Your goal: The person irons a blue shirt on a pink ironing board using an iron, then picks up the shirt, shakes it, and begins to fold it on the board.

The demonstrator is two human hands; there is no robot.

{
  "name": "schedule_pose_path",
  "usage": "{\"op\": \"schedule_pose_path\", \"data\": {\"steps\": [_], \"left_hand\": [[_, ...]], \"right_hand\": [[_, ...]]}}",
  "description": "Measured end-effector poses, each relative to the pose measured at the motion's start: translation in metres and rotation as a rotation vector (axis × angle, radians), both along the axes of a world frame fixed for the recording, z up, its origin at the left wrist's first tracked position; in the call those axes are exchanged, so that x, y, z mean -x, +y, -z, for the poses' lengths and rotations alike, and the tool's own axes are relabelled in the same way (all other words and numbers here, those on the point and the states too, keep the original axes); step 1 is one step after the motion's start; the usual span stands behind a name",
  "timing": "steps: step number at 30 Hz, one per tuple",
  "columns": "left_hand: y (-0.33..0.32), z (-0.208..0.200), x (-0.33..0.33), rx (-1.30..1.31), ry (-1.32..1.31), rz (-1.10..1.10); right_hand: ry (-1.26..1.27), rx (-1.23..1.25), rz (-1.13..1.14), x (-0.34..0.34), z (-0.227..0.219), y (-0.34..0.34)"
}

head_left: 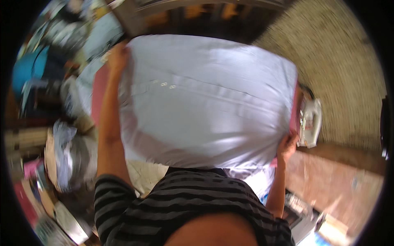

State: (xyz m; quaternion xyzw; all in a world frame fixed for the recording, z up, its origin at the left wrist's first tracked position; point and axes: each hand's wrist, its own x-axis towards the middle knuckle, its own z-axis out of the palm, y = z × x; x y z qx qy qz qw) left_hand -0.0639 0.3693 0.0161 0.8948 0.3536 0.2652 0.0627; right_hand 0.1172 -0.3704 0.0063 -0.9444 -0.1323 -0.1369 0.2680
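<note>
**Striped top (197,190) right under the lens, shirt (197,102) spread over the board (98,98)**

So the pale blue shirt lies across the board, buttons up. Left hand (118,59) is at the board's far left corner, fingers curled closed on the cloth. Right hand (288,146) is at the near right corner, fingers bunched closed on the edge; blur hides exactly how much cloth they've got.

What could bite: folds fan out from that right grip, so I reckon pulling harder there would skew the buttons or set creases. Also, the iron (311,125) sits just off the board's right end, near that hand. A careless elbow could knock it, and if it's hot, burn fingers.

Containers: left of the board there's a see-through bag (84,160), bulging, contents too smeary to make out.
</note>
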Motion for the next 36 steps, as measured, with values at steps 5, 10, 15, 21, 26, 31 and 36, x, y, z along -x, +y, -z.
{"op": "schedule_pose_path", "data": {"steps": [5, 10, 15, 21, 26, 31, 36], "left_hand": [[-0.1, -0.035, -0.065, -0.323, -0.094, 0.049], [-0.281, -0.065, -0.176, 0.2, -0.337, 1.068], [-0.43, -0.052, -0.28, 0.132, -0.224, 1.433], [-0.49, -0.033, -0.344, -0.028, 0.048, 1.496], [-0.507, -0.067, -0.359, 0.003, 0.313, 1.478], [-0.52, -0.049, -0.356, 0.027, 0.13, 1.352], [-0.541, -0.029, -0.298, 0.172, 0.023, 1.195]], "right_hand": [[-0.054, -0.044, 0.165, 0.011, -0.016, -0.012], [-0.055, -0.152, 0.188, 0.013, -0.012, -0.007], [-0.058, -0.208, 0.203, 0.015, -0.011, 0.0], [-0.038, -0.264, 0.153, 0.014, -0.012, 0.0], [0.044, -0.3, 0.11, 0.012, -0.026, -0.008], [-0.003, -0.204, 0.005, 0.004, -0.035, -0.008], [0.13, -0.118, -0.079, -0.002, -0.036, -0.023]]}}
